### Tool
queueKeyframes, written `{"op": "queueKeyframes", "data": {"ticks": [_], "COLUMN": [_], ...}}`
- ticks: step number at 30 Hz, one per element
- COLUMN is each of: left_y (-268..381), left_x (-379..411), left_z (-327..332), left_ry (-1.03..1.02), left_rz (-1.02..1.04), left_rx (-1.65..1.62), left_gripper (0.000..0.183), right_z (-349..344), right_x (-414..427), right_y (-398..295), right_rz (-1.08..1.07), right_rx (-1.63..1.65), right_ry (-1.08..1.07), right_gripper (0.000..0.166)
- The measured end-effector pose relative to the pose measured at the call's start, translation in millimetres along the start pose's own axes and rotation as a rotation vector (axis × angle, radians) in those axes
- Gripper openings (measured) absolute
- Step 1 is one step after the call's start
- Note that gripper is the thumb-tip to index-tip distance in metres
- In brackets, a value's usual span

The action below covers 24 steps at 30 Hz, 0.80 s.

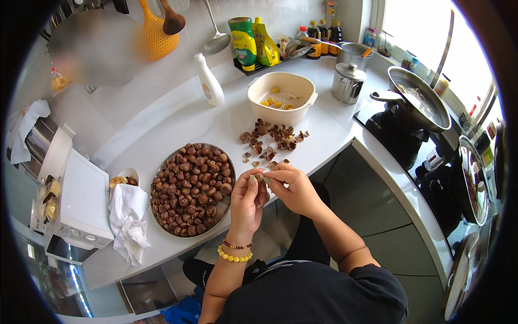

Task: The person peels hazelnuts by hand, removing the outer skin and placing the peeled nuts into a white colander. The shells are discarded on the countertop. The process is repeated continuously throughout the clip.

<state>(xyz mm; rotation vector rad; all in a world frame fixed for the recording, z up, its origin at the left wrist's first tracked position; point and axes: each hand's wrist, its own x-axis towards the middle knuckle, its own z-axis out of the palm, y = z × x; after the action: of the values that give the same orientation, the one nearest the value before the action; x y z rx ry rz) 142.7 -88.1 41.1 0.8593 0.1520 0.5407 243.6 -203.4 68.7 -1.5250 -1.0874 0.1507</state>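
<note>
A chestnut (259, 177) is pinched between the fingertips of both hands, just past the counter's front edge. My left hand (247, 197) wears two beaded bracelets at the wrist and grips the nut from the left. From the right, my right hand (292, 187) holds it with thumb and forefinger. To the left, a round metal tray (221, 208) is heaped with brown chestnuts (190, 182). Broken chestnut shells (285, 137) lie scattered on the counter beyond my hands. Behind them stands a cream plastic basket (279, 111) with several yellow chestnut pieces (277, 104) inside.
A white bottle (209, 83) and a lidded steel pot (349, 83) stand farther back. On the left are a crumpled white cloth (128, 216), a small bowl (132, 175) and a white microwave oven (85, 190). Two pans, one a frying pan (421, 99), occupy the stove at right.
</note>
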Motion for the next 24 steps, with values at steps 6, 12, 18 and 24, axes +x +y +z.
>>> {"op": "queueKeyframes", "data": {"ticks": [6,12,18,24], "left_y": [1.9,-4.0,-3.7,13.8], "left_x": [0.4,2.1,5.1,7.9], "left_z": [0.7,-1.5,-3.3,-3.8], "left_ry": [-0.006,-0.009,-0.015,-0.111], "left_rz": [-0.017,0.005,0.001,0.731], "left_rx": [0.010,0.053,0.193,1.381], "left_gripper": [0.021,0.024,0.024,0.047], "right_z": [-2.1,12.8,21.2,15.3], "right_x": [1.6,-1.4,-5.2,0.1], "right_y": [-2.0,7.0,12.8,14.5], "right_rz": [0.062,0.072,0.055,0.023], "right_rx": [0.038,0.096,-0.081,-0.227], "right_ry": [-0.017,0.108,0.234,0.244], "right_gripper": [0.021,0.019,0.015,0.012]}}
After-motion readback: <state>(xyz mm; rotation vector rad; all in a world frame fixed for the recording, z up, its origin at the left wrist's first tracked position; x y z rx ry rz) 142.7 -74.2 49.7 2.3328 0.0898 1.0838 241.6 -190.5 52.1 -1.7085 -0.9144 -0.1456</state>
